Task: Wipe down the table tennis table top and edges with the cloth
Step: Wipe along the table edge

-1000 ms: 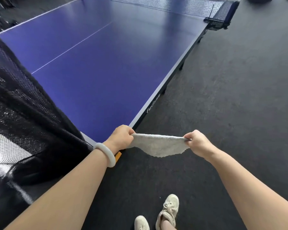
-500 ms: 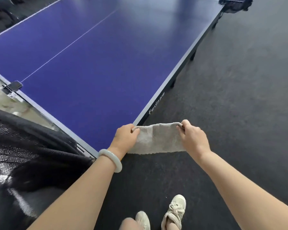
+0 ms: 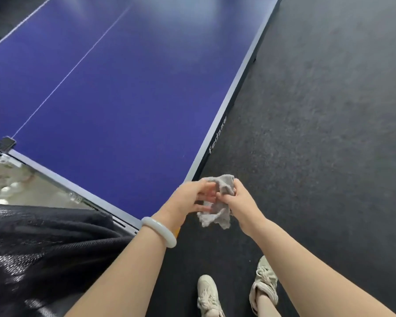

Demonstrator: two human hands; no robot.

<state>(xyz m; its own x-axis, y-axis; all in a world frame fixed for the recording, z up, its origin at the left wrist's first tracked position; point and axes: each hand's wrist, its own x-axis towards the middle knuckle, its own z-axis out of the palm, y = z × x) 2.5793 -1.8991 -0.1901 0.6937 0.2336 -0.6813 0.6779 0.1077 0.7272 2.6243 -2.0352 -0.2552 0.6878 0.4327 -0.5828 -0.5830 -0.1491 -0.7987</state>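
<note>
Both bare forearms reach forward and converge, so the 2 hands meet at the middle. The right hand curls its fingers round the bunched cloth. The left hand, palm turned inward, lays nearly straight fingers against it.

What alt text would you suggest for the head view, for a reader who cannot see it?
The right hand grips a bunched grey cloth, the fingers of the left hand touching it, beside the corner of a blue table tennis table. A white bangle is on the left wrist.
</note>
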